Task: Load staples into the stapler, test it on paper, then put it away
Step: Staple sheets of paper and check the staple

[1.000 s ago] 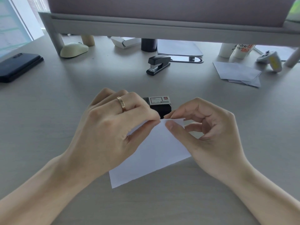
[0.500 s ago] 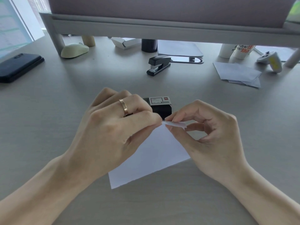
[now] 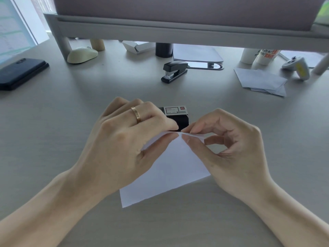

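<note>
A white sheet of paper (image 3: 170,173) lies on the desk in front of me. My left hand (image 3: 128,139) and my right hand (image 3: 229,147) both pinch its far edge, fingertips nearly touching, and the edge is lifted and bent a little. Just behind my fingers sits a small black staple box (image 3: 178,115) with a white label. The black stapler (image 3: 174,71) stands shut farther back, under the monitor shelf, apart from both hands.
A grey monitor shelf (image 3: 178,31) spans the back. Under and around it are a cream mouse (image 3: 81,55), a dark phone (image 3: 21,73) at left, a black cup (image 3: 164,49), folded papers (image 3: 261,82), and a game controller (image 3: 297,67) at right.
Both hands stay at the paper's far edge. The pinched edge has been bent over slightly by the right fingers; the sheet has barely shifted.
</note>
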Available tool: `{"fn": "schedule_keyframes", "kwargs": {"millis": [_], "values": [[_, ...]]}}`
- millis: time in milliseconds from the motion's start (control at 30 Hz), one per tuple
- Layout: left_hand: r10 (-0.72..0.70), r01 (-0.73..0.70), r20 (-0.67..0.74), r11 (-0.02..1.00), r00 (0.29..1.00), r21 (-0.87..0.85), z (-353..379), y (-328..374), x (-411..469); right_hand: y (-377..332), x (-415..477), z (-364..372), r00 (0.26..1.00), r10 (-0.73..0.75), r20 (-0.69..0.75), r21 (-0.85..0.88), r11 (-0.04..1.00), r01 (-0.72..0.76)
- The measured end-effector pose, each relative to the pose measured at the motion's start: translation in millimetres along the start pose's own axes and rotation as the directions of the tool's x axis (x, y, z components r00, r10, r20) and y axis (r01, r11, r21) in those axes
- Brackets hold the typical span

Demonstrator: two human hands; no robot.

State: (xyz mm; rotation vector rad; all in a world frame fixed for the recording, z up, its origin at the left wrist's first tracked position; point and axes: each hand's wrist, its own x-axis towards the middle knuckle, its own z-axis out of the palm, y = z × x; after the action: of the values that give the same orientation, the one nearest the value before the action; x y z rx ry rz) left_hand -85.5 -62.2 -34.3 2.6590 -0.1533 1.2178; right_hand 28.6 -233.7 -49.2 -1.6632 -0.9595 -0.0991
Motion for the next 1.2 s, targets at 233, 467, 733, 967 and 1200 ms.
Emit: {"fn": "schedule_keyframes", "kwargs": {"millis": [233,467,733,967,1200], "values": [[0.008,-0.007,0.039,1.000,0.999,-0.017,8.6,-4.6,3.3,-0.6,-0.5,2.4,1.000,-0.015,-0.003,-0.006,1.000,0.014],[-0.497,0.430,-0.013,0.765,0.868,-0.479,5.1,5.4,13.9,-6.9,-3.3,-1.5,0.977,0.206,-0.057,0.239,0.953,-0.187],[-0.674,0.534,0.161,0.392,0.721,-0.749,-5.1,28.2,63.9,-23.5,-15.0,-10.7,0.950,0.290,-0.113,0.425,0.879,-0.217],[-0.307,0.450,0.329,0.615,0.893,-0.648,-10.3,37.7,97.5,-37.7,-32.7,-86.7,0.954,0.246,-0.169,0.161,0.962,-0.220],[-0.195,0.450,0.406,0.432,0.893,-0.781,42.2,119.2,128.4,-53.5,-79.8,-177.6,0.817,0.310,-0.486,0.194,0.950,-0.246]]}}
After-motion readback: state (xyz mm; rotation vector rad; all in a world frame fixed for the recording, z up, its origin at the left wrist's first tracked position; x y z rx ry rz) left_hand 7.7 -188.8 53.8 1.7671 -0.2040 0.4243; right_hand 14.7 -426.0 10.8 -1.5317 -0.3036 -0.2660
